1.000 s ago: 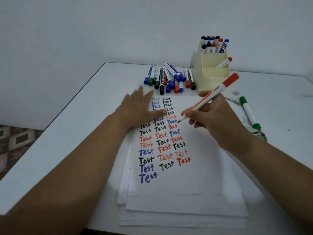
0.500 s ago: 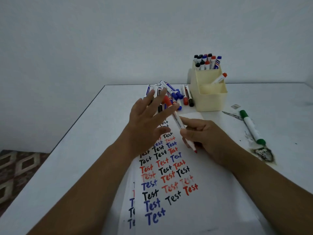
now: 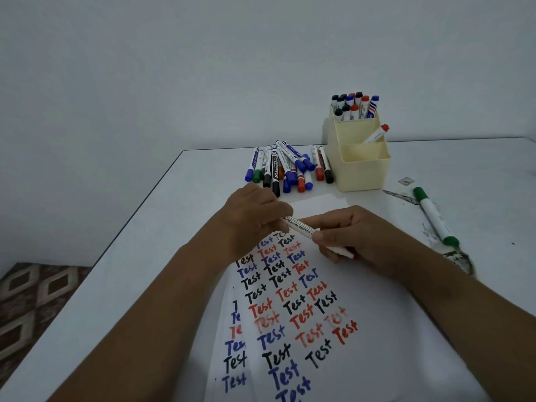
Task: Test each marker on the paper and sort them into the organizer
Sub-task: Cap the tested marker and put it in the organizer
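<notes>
Both hands hold one white whiteboard marker (image 3: 300, 227) with a red tip above the paper (image 3: 362, 329). My right hand (image 3: 359, 239) pinches its barrel near the tip end. My left hand (image 3: 255, 219) grips the other end, where the cap is hidden inside the fingers. The paper carries rows of "Test" in black, blue and red. A pile of several capped markers (image 3: 290, 166) lies at the paper's far end. The cream organizer (image 3: 359, 166) stands to the right of the pile, with several markers upright in its back compartment and one red-capped marker (image 3: 377, 134) leaning in the middle one.
A green marker (image 3: 433, 217) lies on the white table (image 3: 174, 227) to the right of the paper, beside dark ink smudges (image 3: 458, 259). More sheets stick out under the top paper on the left. The table's left edge drops to a patterned floor (image 3: 34, 300).
My right hand stopped writing and turned the marker over, tip toward me. My left hand lifted off the paper and closed on the marker's far end. The camera tilted up.
</notes>
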A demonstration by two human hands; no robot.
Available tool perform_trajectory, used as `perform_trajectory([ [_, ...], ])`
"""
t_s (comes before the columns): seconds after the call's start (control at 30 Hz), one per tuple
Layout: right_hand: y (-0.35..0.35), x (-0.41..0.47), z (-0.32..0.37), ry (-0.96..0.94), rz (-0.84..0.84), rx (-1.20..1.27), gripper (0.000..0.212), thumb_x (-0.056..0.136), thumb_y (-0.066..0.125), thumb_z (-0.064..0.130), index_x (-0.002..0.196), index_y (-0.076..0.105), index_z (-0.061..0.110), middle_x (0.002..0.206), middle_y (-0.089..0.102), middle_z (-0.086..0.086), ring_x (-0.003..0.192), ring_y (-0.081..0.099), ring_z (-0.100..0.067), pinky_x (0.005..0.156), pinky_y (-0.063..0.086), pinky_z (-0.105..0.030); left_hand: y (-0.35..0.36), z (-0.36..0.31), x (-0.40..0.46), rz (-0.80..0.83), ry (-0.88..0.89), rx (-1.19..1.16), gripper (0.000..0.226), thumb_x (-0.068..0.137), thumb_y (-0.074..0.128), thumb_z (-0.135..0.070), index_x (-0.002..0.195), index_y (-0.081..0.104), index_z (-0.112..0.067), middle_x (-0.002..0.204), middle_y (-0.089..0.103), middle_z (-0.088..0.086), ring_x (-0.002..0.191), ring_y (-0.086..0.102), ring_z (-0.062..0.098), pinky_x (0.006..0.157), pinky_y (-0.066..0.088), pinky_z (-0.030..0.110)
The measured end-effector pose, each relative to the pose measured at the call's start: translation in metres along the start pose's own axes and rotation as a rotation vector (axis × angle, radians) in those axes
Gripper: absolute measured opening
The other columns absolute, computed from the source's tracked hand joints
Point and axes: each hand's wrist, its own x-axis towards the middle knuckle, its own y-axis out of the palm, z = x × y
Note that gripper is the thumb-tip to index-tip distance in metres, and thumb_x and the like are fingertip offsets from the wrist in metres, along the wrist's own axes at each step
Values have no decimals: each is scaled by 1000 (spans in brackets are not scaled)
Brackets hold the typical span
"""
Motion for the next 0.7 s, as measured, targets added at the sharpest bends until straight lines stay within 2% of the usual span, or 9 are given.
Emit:
perform_trajectory([
  [0.1,-3,-1,4,29,69,-9,30,97,60,11,124,71,16,66,65,-9,56,54,-15,55,46,-23,-2,5,1,-44,33,-42,31,95,51,-42,98,74,-21,72,44,-10,73,32,7,68,24,13],
  [0.2,-3,1,5,27,87,-22,30,97,60,9,123,71,19,69,65,-12,58,56,-16,56,47,-23,-5,6,-4,-35,1,-85,36,94,53,-51,105,74,-24,74,48,-11,74,34,7,69,27,15],
  [0.27,-2,1,4,24,74,7,29,95,61,10,119,72,23,70,66,-13,58,57,-16,55,47,-22,-10,3,-6,21,-193,-132,54,84,51,-67,121,66,-31,83,43,-23,80,36,3,70,27,14],
  [0.37,1,3,1,8,-13,51,25,97,60,17,120,70,18,73,68,-13,59,56,-13,55,47,-22,-11,1,-10,15,-412,-255,73,80,46,-80,140,46,-39,91,44,-19,93,40,-2,72,33,17],
  [0.4,2,4,0,7,-60,71,24,99,58,17,120,69,16,75,70,-12,60,57,-14,55,48,-22,-10,-1,-10,-7,-450,-302,68,86,47,-74,142,41,-38,95,46,-17,97,41,0,76,37,19],
  [0.47,4,8,-2,2,-145,134,22,101,56,17,120,66,12,81,73,-14,64,59,-18,58,51,-25,-8,-7,-8,-36,-535,-371,50,100,50,-44,146,37,-32,105,48,-16,104,43,3,89,44,27],
  [0.53,7,13,-2,-16,-213,199,22,101,55,16,121,60,8,85,74,-16,68,60,-22,62,54,-29,-6,-15,-3,-58,-605,-386,46,104,45,-18,147,35,-29,114,52,-16,111,47,5,98,44,28],
  [0.63,12,20,-4,-61,-288,208,26,102,55,15,126,54,8,78,72,-16,73,67,-24,73,58,-32,-4,-20,2,-9,-661,-365,51,104,48,-16,148,29,-34,123,59,-22,113,51,0,89,34,9],
  [0.7,15,21,-5,-80,-311,171,30,102,55,16,131,54,10,71,66,-20,78,72,-21,76,58,-28,-2,-20,2,-9,-683,-387,48,101,57,-21,140,32,-36,131,61,-21,117,54,2,87,33,9],
])
